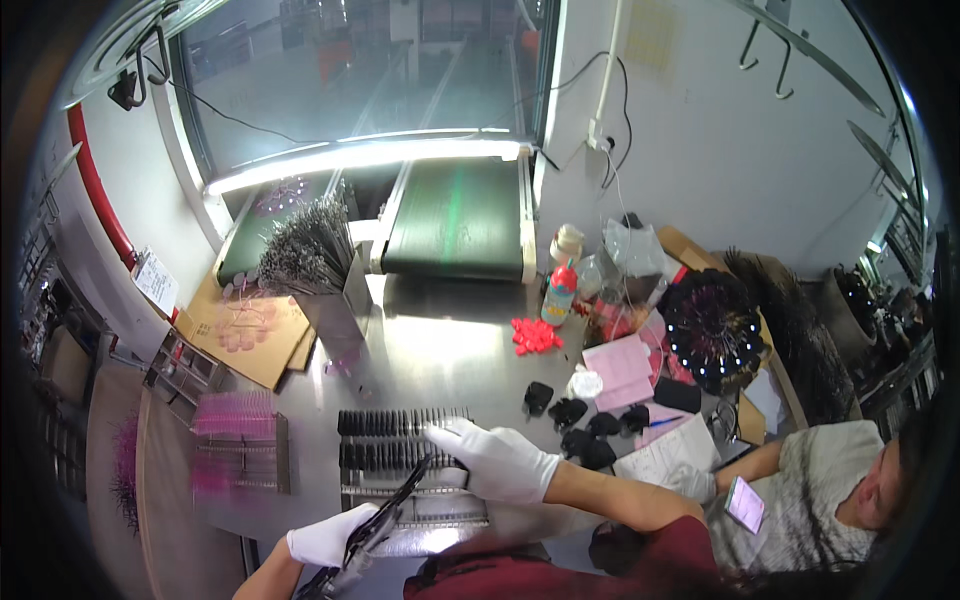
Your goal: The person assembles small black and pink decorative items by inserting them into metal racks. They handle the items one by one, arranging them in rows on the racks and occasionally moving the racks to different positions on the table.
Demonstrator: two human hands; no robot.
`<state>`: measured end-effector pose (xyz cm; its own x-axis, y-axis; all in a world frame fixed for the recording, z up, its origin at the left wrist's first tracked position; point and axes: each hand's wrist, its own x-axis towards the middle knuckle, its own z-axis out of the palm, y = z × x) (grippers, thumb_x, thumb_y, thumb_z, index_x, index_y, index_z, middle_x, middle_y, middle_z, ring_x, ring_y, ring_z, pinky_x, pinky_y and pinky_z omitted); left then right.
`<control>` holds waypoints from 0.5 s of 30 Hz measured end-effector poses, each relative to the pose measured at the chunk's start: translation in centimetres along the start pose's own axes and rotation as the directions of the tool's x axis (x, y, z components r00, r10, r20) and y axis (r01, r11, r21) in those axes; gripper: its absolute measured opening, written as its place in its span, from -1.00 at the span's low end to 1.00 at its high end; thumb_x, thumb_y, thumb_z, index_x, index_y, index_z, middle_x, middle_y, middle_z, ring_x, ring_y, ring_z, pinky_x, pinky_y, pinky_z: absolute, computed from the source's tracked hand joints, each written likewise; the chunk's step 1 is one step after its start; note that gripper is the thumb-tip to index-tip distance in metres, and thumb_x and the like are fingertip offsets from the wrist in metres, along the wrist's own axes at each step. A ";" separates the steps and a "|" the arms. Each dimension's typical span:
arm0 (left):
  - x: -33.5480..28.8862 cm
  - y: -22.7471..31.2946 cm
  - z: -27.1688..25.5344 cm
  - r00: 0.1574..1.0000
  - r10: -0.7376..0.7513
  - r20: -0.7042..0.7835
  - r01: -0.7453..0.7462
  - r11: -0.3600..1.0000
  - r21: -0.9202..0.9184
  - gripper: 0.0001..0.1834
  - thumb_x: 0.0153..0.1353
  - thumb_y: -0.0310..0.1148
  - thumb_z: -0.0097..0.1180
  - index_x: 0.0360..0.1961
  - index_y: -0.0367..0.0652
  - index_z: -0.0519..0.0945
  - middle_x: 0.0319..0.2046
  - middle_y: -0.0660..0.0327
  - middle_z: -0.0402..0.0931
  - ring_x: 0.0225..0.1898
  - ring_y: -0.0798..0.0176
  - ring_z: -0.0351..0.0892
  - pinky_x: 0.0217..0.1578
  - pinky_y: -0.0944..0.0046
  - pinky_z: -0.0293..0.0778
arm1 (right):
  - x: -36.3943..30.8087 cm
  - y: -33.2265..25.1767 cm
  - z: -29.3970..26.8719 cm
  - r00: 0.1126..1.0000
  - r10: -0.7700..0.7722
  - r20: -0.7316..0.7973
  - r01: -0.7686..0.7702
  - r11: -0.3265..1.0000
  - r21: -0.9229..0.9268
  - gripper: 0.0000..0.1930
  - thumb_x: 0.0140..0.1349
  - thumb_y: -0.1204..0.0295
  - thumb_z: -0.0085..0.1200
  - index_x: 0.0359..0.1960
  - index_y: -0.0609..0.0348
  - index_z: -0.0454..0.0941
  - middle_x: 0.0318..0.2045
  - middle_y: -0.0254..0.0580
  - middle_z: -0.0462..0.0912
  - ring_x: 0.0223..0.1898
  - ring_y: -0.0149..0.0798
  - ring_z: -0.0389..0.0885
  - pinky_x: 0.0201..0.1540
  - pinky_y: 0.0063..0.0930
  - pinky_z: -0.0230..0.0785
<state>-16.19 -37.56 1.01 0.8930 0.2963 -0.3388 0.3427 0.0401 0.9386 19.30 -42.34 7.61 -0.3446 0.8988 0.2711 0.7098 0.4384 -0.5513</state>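
Both of my hands wear white gloves. My left hand [330, 537], low in the picture, is closed round a bundle of thin black strips [398, 500] that slants up toward the rack; their exact kind is unclear. In front of me lies a metal rack [415, 512] carrying rows of upright black pieces [385, 424]. My right hand [500, 462] reaches over the rack's right side, its fingers closed at the upper rows. Whatever is between those fingertips is too small to make out.
A second rack with pink pieces [235, 415] stands at left. Behind are a metal bin of dark rods [335, 300], cardboard [240, 330] and a green conveyor belt [450, 215]. Red pieces [537, 337], a bottle [559, 295] and black clips [568, 412] lie right, near a seated person [820, 490] with a phone [744, 504].
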 end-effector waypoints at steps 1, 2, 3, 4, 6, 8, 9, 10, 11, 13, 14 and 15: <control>0.5 0.3 0.0 0.993 0.096 0.071 -0.087 0.990 -0.114 -0.36 0.17 -0.41 0.53 0.22 -0.22 0.46 0.01 0.25 0.45 0.05 0.34 0.41 0.15 0.21 0.43 | 0.0 -1.0 0.2 0.985 -0.152 -0.080 0.141 0.981 -0.130 -0.42 0.32 0.40 0.17 0.39 0.21 0.48 0.20 0.24 0.64 -0.12 0.13 0.80 -0.25 -0.22 0.68; -0.1 1.0 0.8 0.989 0.062 0.133 -0.036 0.981 -0.191 -0.35 0.19 -0.38 0.54 0.22 -0.23 0.43 0.03 0.26 0.44 0.04 0.34 0.39 0.13 0.20 0.43 | 0.5 -2.3 0.2 0.933 -0.316 -0.172 0.261 0.924 -0.278 -0.36 0.26 0.45 0.18 0.43 0.19 0.45 0.21 0.20 0.65 -0.15 0.01 0.83 -0.35 -0.34 0.68; -0.3 1.8 1.2 0.982 0.035 0.186 0.014 0.966 -0.258 -0.33 0.22 -0.35 0.55 0.22 -0.24 0.41 0.06 0.27 0.42 0.04 0.33 0.37 0.11 0.19 0.43 | 0.9 -3.9 -0.4 0.906 -0.397 -0.149 0.295 0.843 -0.451 -0.32 0.23 0.48 0.16 0.46 0.16 0.44 0.21 0.17 0.66 -0.15 -0.08 0.85 -0.39 -0.41 0.66; -0.4 5.4 2.6 0.994 0.086 0.070 -0.060 0.946 -0.317 -0.34 0.21 -0.33 0.55 0.22 -0.24 0.42 0.03 0.25 0.41 0.02 0.32 0.38 0.09 0.20 0.43 | 1.0 -3.5 0.3 0.860 -0.465 -0.211 0.285 0.780 -0.557 -0.43 0.19 0.43 0.19 0.31 0.12 0.59 0.12 0.10 0.71 -0.21 -0.20 0.84 -0.43 -0.44 0.64; 0.2 3.9 1.5 0.986 0.152 0.072 -0.157 0.984 0.078 -0.29 0.12 -0.33 0.54 0.24 -0.24 0.44 0.00 0.17 0.41 0.02 0.21 0.43 0.10 0.17 0.46 | 1.6 -3.9 0.4 0.993 -0.110 0.042 0.117 0.892 -0.436 -0.54 0.18 0.39 0.20 0.16 0.13 0.66 -0.01 0.07 0.74 -0.24 -0.14 0.83 -0.39 -0.37 0.66; 2.7 3.8 -0.5 0.974 0.157 0.161 -0.217 0.840 0.497 -0.24 0.03 -0.33 0.50 0.27 -0.23 0.46 0.02 0.06 0.44 0.05 0.04 0.53 0.13 0.11 0.51 | -0.3 -3.9 -0.5 0.904 0.193 0.382 -0.115 0.969 -0.218 -0.64 0.16 0.36 0.17 0.00 0.17 0.69 -0.17 0.10 0.74 -0.22 0.07 0.80 -0.20 -0.13 0.65; 2.0 3.9 -1.0 0.986 0.076 0.149 -0.159 0.701 0.696 -0.22 -0.01 -0.33 0.48 0.28 -0.22 0.48 0.05 -0.02 0.47 0.09 -0.07 0.60 0.16 0.06 0.54 | -1.6 -3.6 0.5 0.781 0.172 0.600 -0.223 0.975 0.011 -0.68 0.15 0.35 0.14 -0.08 0.19 0.69 -0.28 0.14 0.74 -0.19 0.24 0.77 -0.03 0.07 0.63; 0.3 3.3 -0.4 0.996 0.030 0.078 -0.074 0.748 0.660 -0.23 0.00 -0.31 0.48 0.29 -0.20 0.49 0.09 -0.06 0.48 0.10 -0.14 0.60 0.17 0.01 0.55 | -2.3 -3.2 1.8 0.724 0.150 0.674 -0.194 0.981 -0.009 -0.71 0.15 0.33 0.17 -0.13 0.18 0.69 -0.26 0.16 0.74 -0.16 0.26 0.77 0.00 0.06 0.62; -0.7 2.5 0.1 1.000 0.009 0.018 -0.018 0.769 0.639 -0.24 0.02 -0.28 0.47 0.29 -0.18 0.51 0.13 -0.10 0.48 0.12 -0.21 0.60 0.18 -0.03 0.55 | -2.4 -2.7 1.3 0.679 0.151 0.718 -0.159 0.986 -0.057 -0.73 0.14 0.31 0.19 -0.17 0.17 0.69 -0.23 0.18 0.75 -0.12 0.28 0.76 0.03 0.05 0.61; -1.2 0.6 -1.1 1.000 0.003 0.019 -0.012 0.885 0.465 -0.37 0.06 -0.37 0.49 0.16 -0.22 0.53 -0.04 0.02 0.53 0.00 0.04 0.58 0.11 0.10 0.54 | -1.7 -1.6 1.0 0.922 0.139 0.361 -0.146 0.989 -0.006 -0.52 0.13 0.31 0.26 0.06 0.35 0.63 0.02 0.32 0.71 0.00 0.27 0.75 0.07 -0.01 0.63; -1.6 -0.9 -1.7 1.000 -0.002 0.013 -0.003 0.935 0.355 -0.43 0.08 -0.41 0.50 0.10 -0.24 0.54 -0.12 0.07 0.56 -0.05 0.17 0.57 0.08 0.16 0.53 | -1.8 -3.4 0.1 0.979 0.011 0.202 -0.010 1.000 -0.004 -0.43 0.11 0.33 0.28 0.16 0.39 0.57 0.09 0.29 0.67 0.00 0.21 0.75 0.01 -0.08 0.66; -1.9 1.4 -1.1 0.994 -0.071 -0.079 0.091 0.958 0.271 -0.48 0.10 -0.48 0.48 0.07 -0.25 0.53 -0.16 0.14 0.55 -0.06 0.28 0.53 0.05 0.22 0.52 | -1.1 -5.2 -1.4 0.983 -0.153 0.099 0.164 0.979 -0.120 -0.35 0.09 0.31 0.30 0.23 0.40 0.53 0.14 0.25 0.63 0.00 0.13 0.75 -0.07 -0.17 0.67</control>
<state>-17.73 -37.00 3.05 0.8402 0.3675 -0.3987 0.4883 -0.1930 0.8511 16.87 -45.65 11.32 -0.5082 0.8169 0.2729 0.7120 0.5768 -0.4005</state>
